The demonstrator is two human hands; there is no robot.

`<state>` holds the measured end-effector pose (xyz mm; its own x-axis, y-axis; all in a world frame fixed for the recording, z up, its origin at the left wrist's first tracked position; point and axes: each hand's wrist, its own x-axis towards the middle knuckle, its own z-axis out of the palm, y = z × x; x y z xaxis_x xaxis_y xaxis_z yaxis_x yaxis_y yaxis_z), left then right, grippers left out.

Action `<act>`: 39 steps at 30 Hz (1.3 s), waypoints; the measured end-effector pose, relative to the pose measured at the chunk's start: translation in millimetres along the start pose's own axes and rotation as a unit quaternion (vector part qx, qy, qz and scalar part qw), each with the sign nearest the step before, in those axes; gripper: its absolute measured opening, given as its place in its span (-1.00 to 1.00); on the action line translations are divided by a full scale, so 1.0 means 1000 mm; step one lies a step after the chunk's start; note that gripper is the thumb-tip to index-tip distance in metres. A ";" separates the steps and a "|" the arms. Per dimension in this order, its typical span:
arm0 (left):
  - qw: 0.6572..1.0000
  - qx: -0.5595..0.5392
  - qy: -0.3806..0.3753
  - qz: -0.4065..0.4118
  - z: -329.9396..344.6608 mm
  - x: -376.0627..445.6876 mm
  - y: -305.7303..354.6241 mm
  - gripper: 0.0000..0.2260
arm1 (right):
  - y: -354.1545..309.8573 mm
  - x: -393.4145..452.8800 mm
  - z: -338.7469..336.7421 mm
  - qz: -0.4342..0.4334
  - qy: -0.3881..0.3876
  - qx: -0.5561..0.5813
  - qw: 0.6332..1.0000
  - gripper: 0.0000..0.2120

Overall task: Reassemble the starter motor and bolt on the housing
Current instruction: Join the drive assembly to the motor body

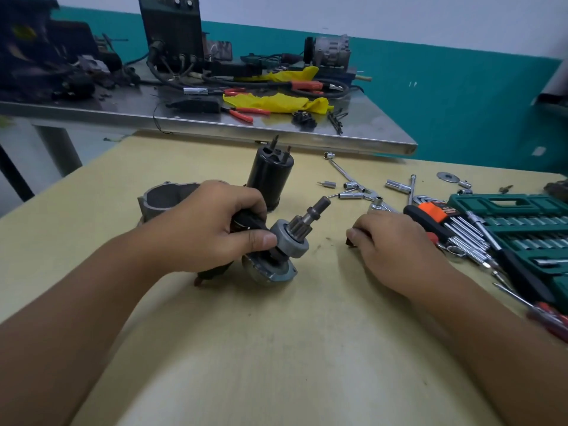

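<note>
Surface: pale yellow worktable (276, 348). On it, nearest: left hand (212, 229), fingers and thumb curled round the starter drive assembly (289, 238), held just above the tabletop at centre; long axis tilted, its splined shaft (319, 209) pointing up and to the right. Right hand (396, 241), fingers curled over a small dark part (350, 242) on the table. Right: green socket case (522, 229), loose sockets (350, 195). Behind: aluminium housing (166, 199), upright black motor body (269, 176). Beyond: steel bench (215, 124); teal-and-white wall (445, 96).
</note>
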<state>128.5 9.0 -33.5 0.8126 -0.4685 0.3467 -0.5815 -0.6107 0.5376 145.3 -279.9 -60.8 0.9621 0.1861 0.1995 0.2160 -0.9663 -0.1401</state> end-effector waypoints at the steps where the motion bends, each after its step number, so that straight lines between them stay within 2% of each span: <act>1: 1.000 -0.007 0.015 0.007 0.005 0.001 0.001 -0.71 | 0.007 0.000 -0.002 -0.009 0.000 0.026 1.000 -0.75; 4: 0.998 -0.017 0.062 0.023 0.021 0.003 0.005 -0.77 | 0.029 0.001 -0.013 -0.056 -0.021 0.096 0.994 -0.82; 6: 0.995 -0.027 0.092 0.020 0.031 0.005 0.010 -0.76 | 0.040 0.001 -0.019 -0.091 -0.063 0.077 0.991 -0.87; 9: 0.990 -0.028 0.140 0.004 0.042 0.005 0.014 -0.75 | 0.050 0.002 -0.022 -0.094 -0.103 0.041 0.989 -0.88; 13: 0.979 0.005 0.204 -0.024 0.054 0.005 0.024 -0.73 | 0.051 0.004 -0.022 -0.082 -0.104 0.037 0.991 -0.92; 17: 0.966 0.023 0.255 -0.033 0.067 0.010 0.036 -0.71 | 0.067 0.002 -0.036 -0.075 -0.072 0.063 0.993 -0.80; 20: 0.964 0.049 0.261 -0.031 0.076 0.017 0.046 -0.72 | 0.078 -0.003 -0.045 -0.077 -0.137 0.077 0.985 -0.76; 23: 0.965 0.069 0.251 -0.039 0.082 0.027 0.052 -0.73 | 0.072 -0.002 -0.040 -0.083 -0.182 0.081 0.976 -0.81; 26: 0.968 0.044 0.243 -0.048 0.084 0.033 0.047 -0.77 | 0.069 0.002 -0.036 -0.085 -0.160 0.073 0.981 -0.84; 28: 0.973 0.021 0.227 -0.044 0.082 0.032 0.041 -0.75 | 0.070 0.001 -0.036 -0.085 -0.112 0.072 0.987 -0.79; 31: 0.983 -0.018 0.181 -0.031 0.078 0.029 0.034 -0.69 | 0.071 -0.002 -0.036 -0.081 -0.059 0.161 0.982 -0.71; 32: 0.984 -0.031 0.176 -0.025 0.077 0.027 0.033 -0.65 | 0.068 -0.004 -0.037 -0.076 -0.074 0.229 0.968 -0.67; 34: 0.983 -0.036 0.180 0.006 0.078 0.023 0.034 -0.60 | 0.056 -0.008 -0.037 -0.075 -0.134 0.370 0.916 -0.49; 35: 0.982 -0.024 0.185 0.029 0.079 0.021 0.036 -0.60 | 0.049 -0.010 -0.032 -0.078 -0.149 0.406 0.898 -0.39; 37: 0.977 0.008 0.199 0.076 0.083 0.018 0.040 -0.66 | 0.035 -0.014 -0.018 -0.083 -0.133 0.433 0.888 -0.26; 39: 0.967 0.020 0.229 0.107 0.087 0.015 0.042 -0.74 | 0.023 -0.014 -0.007 -0.078 -0.097 0.456 0.881 -0.24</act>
<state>112.6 -78.8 -72.7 0.6002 -0.2605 0.7562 -0.7321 -0.5598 0.3882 135.5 -306.2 -59.7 0.8999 0.4168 0.1287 0.3079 -0.3980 -0.8642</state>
